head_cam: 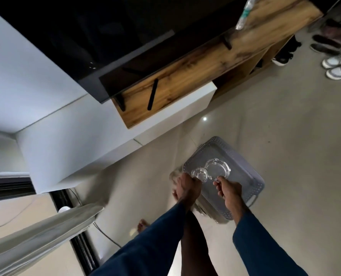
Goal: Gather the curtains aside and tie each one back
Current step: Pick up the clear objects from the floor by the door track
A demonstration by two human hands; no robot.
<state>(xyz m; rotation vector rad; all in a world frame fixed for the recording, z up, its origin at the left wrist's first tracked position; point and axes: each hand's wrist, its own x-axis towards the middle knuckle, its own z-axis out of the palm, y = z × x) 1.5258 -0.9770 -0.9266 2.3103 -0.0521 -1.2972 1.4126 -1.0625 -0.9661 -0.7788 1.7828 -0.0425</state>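
Observation:
A pale grey curtain (36, 236) hangs bunched at the lower left, beside a black window frame (81, 248); neither hand touches it. Both hands are over a grey plastic tray (253, 176) with a dotted rim, low by the floor. My left hand (187, 187) grips a small clear glass dish (200, 174) at the tray's near left edge. My right hand (229, 189) pinches the near rim of a larger round glass dish (218, 168) that lies on the tray. Both sleeves are dark blue.
A white ledge (85, 140) carries a wooden cabinet (185, 76) with a black TV screen (85, 36) over it. Several shoes (339, 66) lie at the upper right. A cable (105, 237) runs over the beige floor near my bare foot (142, 225).

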